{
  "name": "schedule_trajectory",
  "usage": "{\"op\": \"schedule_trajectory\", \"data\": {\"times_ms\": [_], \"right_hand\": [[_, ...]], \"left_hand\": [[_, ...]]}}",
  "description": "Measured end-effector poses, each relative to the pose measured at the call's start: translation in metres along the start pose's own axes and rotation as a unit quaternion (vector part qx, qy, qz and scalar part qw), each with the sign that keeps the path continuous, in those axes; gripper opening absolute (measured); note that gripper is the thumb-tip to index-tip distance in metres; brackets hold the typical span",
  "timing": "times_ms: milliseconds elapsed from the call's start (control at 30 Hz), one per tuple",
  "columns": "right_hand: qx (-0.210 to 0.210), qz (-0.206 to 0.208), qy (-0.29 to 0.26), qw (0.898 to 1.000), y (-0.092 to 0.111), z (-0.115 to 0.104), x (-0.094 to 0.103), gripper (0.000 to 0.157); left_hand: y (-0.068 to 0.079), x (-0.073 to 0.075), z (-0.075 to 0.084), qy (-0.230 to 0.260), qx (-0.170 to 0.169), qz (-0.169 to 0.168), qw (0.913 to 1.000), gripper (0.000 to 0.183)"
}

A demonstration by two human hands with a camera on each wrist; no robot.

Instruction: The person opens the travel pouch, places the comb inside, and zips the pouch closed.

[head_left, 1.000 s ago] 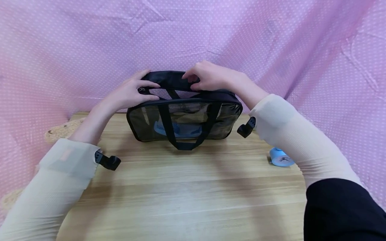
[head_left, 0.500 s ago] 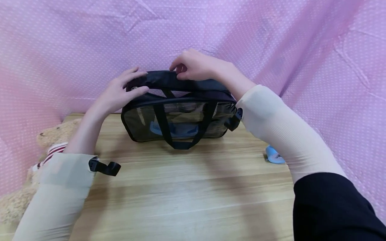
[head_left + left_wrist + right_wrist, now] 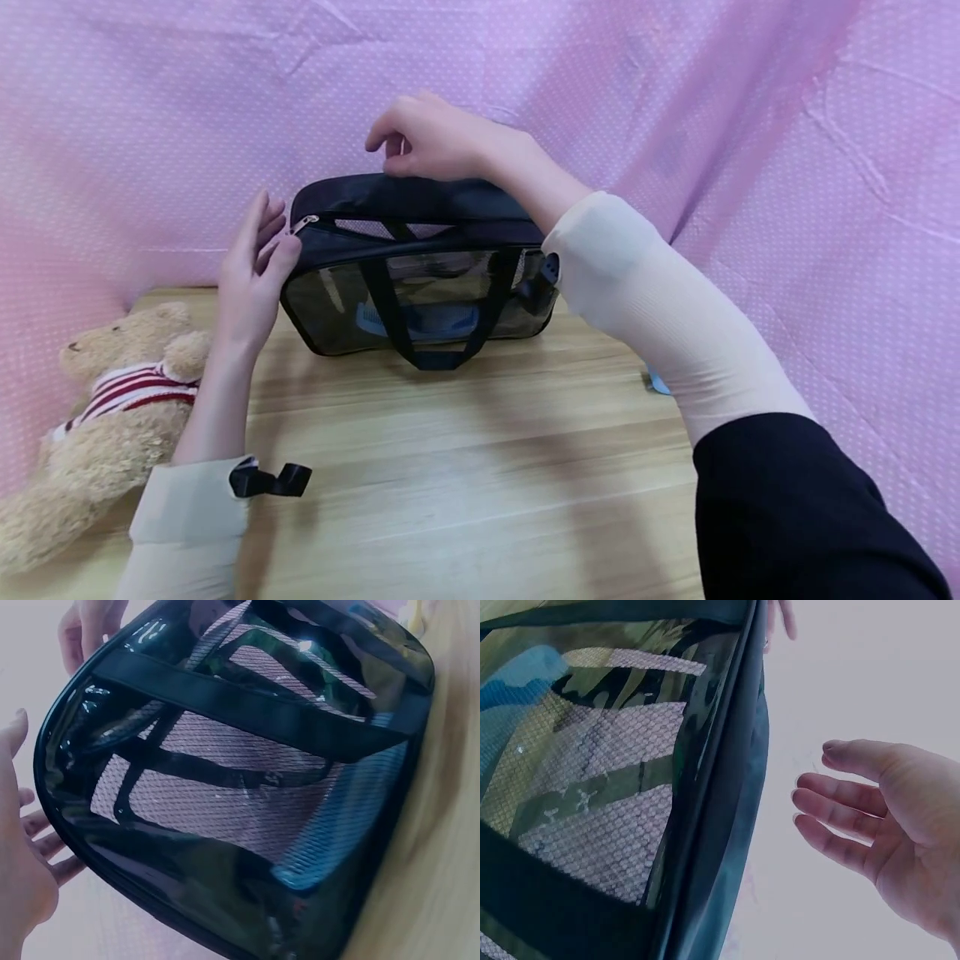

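Note:
A black handbag with clear panels (image 3: 442,279) stands upright on the table, its zipper part open along the top. Through its front shows a blue comb (image 3: 450,322), also visible in the left wrist view as a ribbed blue comb (image 3: 345,817). My left hand (image 3: 253,279) is at the bag's left end, thumb beside the zipper pull (image 3: 304,223), fingers extended; whether it touches the bag I cannot tell. Above the bag's back edge hovers my right hand (image 3: 435,137), its fingers loosely bent around nothing. The right wrist view shows that hand (image 3: 900,817) apart from the bag.
To the left, a teddy bear (image 3: 127,400) in a striped top lies by my left forearm. A light blue object (image 3: 659,382) is mostly hidden behind my right sleeve. Pink dotted cloth (image 3: 187,125) hangs behind the wooden table (image 3: 450,467).
My left hand has moved from the bag's top opening to its left end. The right hand has lifted off the top edge and shifted left. More of the teddy bear now shows.

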State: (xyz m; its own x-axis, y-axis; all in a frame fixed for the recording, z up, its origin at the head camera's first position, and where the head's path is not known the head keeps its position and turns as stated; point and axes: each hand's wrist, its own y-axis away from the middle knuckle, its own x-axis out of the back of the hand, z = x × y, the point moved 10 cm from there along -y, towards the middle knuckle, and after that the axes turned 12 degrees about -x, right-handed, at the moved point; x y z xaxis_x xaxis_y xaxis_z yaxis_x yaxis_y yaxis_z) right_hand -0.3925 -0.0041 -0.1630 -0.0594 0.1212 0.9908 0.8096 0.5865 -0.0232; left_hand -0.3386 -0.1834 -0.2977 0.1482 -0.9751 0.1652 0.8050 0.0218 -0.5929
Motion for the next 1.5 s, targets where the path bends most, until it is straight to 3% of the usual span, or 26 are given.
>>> {"op": "schedule_trajectory", "data": {"times_ms": [167,367,533,767,967,1100,1500], "right_hand": [[0.005,0.002,0.012,1.000,-0.006,-0.011,-0.002,0.039],[0.009,-0.009,0.015,1.000,-0.010,-0.025,-0.006,0.039],[0.023,-0.029,0.025,0.999,-0.014,-0.038,-0.016,0.039],[0.063,-0.045,0.028,0.997,-0.020,-0.066,-0.034,0.033],[0.101,-0.048,0.040,0.993,-0.023,-0.092,-0.047,0.026],[0.103,-0.055,0.041,0.992,-0.026,-0.101,-0.056,0.020],[0.103,-0.084,0.056,0.990,-0.026,-0.112,-0.069,0.038]], "left_hand": [[0.020,0.006,-0.012,0.007,0.012,0.039,0.9991,0.067],[0.033,0.006,-0.018,0.013,-0.012,0.089,0.9959,0.058],[0.041,0.000,-0.023,-0.028,-0.004,0.082,0.9962,0.052],[0.050,-0.003,-0.027,0.026,-0.016,0.100,0.9945,0.042],[0.059,0.002,-0.028,-0.006,-0.022,0.121,0.9924,0.033],[0.061,0.002,-0.027,-0.009,-0.016,0.122,0.9924,0.030],[0.063,0.003,-0.026,-0.030,-0.022,0.131,0.9907,0.026]]}}
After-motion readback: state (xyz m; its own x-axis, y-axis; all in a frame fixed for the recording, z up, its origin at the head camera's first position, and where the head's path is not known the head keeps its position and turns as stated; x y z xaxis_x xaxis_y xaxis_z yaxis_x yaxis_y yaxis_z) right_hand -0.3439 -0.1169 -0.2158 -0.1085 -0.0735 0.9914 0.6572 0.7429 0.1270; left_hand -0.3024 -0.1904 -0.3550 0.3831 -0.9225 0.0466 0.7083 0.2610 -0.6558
